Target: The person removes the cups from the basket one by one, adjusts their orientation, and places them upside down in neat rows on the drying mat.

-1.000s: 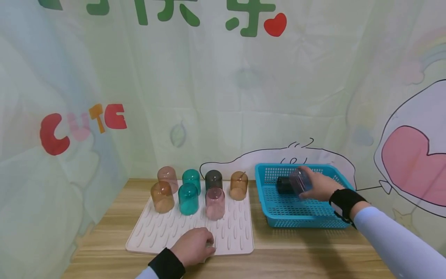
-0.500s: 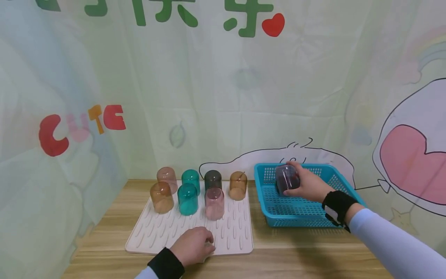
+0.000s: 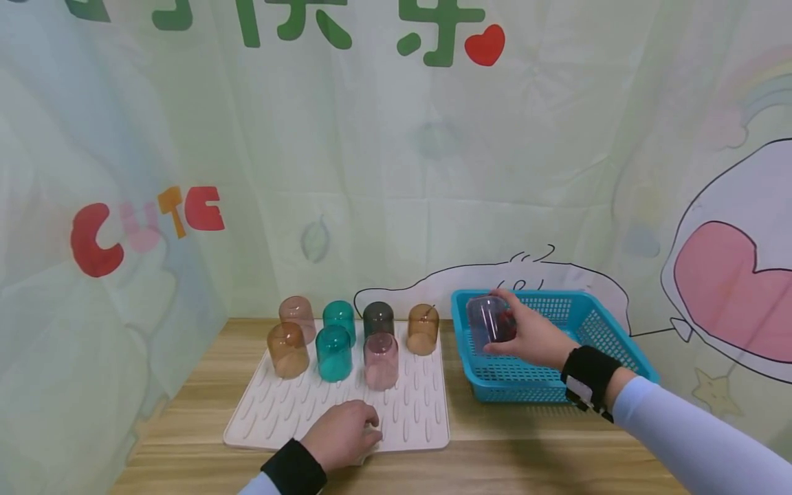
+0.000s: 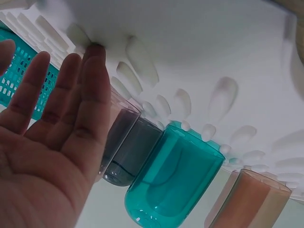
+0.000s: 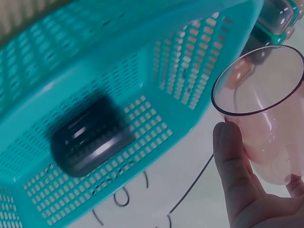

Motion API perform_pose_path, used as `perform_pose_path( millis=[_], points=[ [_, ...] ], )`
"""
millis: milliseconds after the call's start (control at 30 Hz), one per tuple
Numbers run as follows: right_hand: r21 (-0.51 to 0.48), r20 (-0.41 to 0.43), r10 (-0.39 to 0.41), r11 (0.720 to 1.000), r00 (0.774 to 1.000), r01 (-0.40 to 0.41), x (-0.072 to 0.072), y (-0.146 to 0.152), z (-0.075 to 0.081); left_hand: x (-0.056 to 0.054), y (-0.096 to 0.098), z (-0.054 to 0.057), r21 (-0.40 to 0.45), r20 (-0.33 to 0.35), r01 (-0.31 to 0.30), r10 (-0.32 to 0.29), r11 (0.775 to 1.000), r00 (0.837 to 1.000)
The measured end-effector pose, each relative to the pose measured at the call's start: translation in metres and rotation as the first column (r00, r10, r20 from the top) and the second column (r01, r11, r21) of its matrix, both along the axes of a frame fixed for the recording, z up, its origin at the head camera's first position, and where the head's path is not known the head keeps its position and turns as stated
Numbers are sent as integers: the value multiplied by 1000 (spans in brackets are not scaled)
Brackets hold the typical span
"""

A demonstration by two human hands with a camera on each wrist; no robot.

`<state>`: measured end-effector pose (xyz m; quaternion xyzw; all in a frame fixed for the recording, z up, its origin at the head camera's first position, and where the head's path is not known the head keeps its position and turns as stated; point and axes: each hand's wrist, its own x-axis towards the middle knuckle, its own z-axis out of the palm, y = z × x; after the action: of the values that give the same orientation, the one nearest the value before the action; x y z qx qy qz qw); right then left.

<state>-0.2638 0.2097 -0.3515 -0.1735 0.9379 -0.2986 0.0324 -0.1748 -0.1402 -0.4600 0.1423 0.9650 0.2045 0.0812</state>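
Note:
My right hand (image 3: 537, 335) grips a clear, faintly pinkish glass cup (image 3: 485, 323) above the left part of the blue plastic basket (image 3: 547, 395). Thumb and fingers are round its side; in the right wrist view its rim (image 5: 259, 112) points up-left. A dark cup (image 5: 90, 137) lies on its side in the basket. My left hand (image 3: 342, 434) rests at the front edge of the white ridged mat (image 3: 297, 412) and holds nothing; in the left wrist view its fingers (image 4: 95, 95) are nearly straight. The nearest cup to it is a pink one (image 3: 381, 363), upside down on the mat.
More cups stand upside down on the mat: an amber one (image 3: 288, 352) at left, teal ones (image 3: 334, 356) in the middle, a dark grey one (image 3: 379, 318) behind and another amber one (image 3: 423, 331) at right. A printed curtain (image 3: 526, 172) hangs behind the wooden table (image 3: 495, 454).
My right hand has moved left across the basket with the clear cup, passing in front of the dark cup. The left hand has stayed nearly still.

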Motion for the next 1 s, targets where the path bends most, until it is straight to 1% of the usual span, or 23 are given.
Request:
perform_pose_path(
  millis=[233, 333, 433, 500, 567, 633, 767, 867, 933, 1000],
  points=[
    [-19, 21, 8, 1000, 1000, -8, 8, -14, -3, -2, -1, -1, 4, -13, -7, 7, 1000, 1000],
    [-23, 31, 14, 1000, 999, -13, 12, -20, -3, -1, -1, -1, 26, -14, -20, 21, 999, 1000],
    [-25, 48, 23, 999, 999, -22, 17, -24, -3, -1, 0, 1, 94, -15, -43, 44, 995, 999],
    [-26, 53, 27, 999, 998, -25, 19, -27, -3, -1, 1, 2, 157, -20, -57, 61, 986, 998],
    [-28, 54, 32, 999, 998, -30, 21, -29, -4, -2, 3, 4, 246, -8, -73, 78, 966, 997],
    [-30, 49, 38, 999, 998, -37, 23, -32, -6, -2, 4, 6, 329, 0, -82, 86, 941, 996],
    [-40, 61, 43, 998, 997, -41, 29, -39, -8, -3, 8, 11, 476, 49, -101, 88, 874, 995],
    [-54, 81, 50, 997, 995, -46, 35, -45, -10, -3, 13, 14, 550, 89, -125, 91, 826, 992],
    [-63, 87, 63, 996, 994, -58, 38, -48, -11, -4, 16, 17, 585, 108, -141, 96, 799, 990],
    [-66, 95, 71, 996, 993, -64, 39, -52, -13, -4, 18, 18, 609, 118, -154, 103, 778, 988]
  ],
)
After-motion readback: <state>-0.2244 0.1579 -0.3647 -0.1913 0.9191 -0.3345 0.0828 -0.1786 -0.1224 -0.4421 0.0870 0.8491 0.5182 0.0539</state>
